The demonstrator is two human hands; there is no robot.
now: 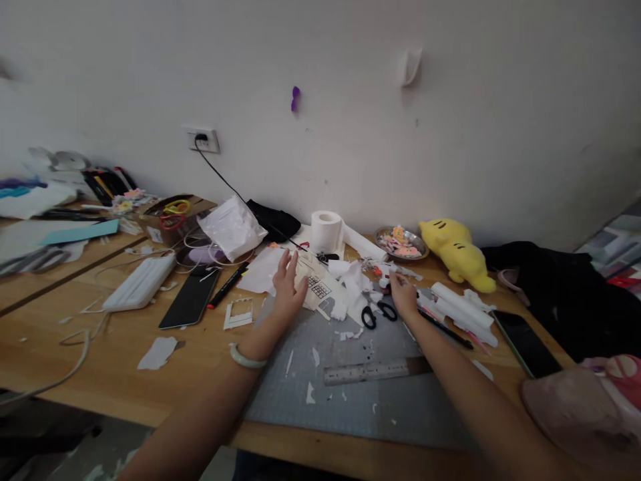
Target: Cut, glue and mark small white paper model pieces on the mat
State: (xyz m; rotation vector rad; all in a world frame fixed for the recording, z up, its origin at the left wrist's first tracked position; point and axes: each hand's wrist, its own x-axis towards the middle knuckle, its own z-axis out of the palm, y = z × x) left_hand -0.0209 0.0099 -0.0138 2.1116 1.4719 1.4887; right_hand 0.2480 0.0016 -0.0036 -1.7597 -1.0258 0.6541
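Note:
My left hand (291, 288) is over the back of the cutting mat, its fingers spread, beside cream paper (319, 288) with black grid drawings. It holds nothing that I can see. My right hand (403, 295) reaches into the paper scraps with its fingers drawn together; a small white and red piece (384, 280) is at the fingertips, too small to name. Black-handled scissors (369, 317) lie just left of that hand. Torn white paper (354, 284) is heaped between both hands. A steel ruler (370, 371) rests on the grey cutting mat (320, 411), partly behind my right forearm.
A paper roll (326, 232) stands at the back, near a metal dish (419, 252) of colourful cutouts and a yellow plush toy (458, 254). Left are a black marker (228, 286), a dark phone-like slab (187, 302) and a white power strip (141, 284) with cables. A phone (527, 344) lies right.

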